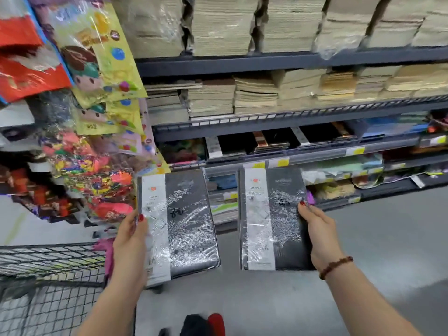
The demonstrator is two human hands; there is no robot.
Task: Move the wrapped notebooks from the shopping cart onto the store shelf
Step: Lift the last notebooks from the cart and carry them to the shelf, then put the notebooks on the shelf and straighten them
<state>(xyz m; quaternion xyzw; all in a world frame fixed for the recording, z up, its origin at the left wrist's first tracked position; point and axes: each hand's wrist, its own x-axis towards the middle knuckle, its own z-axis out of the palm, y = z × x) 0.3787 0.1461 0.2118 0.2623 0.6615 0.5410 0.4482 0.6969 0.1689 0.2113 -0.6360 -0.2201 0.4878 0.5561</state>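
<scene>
I hold two plastic-wrapped notebooks, each black with a white band down its left side. My left hand (129, 241) grips the left notebook (184, 224) by its left edge, thumb on the cover. My right hand (320, 236) grips the right notebook (271, 219) by its right edge. Both are held upright in the air in front of the store shelf (278, 156), above the floor. The wire shopping cart (48, 267) is at the lower left, beside my left arm.
Upper shelf levels hold stacks of tan paper goods (254, 95). A lower level holds similar dark notebooks (274, 141) lying flat. Colourful packaged toys and balloons (92, 132) hang at the left. Grey floor (363, 263) lies below to the right.
</scene>
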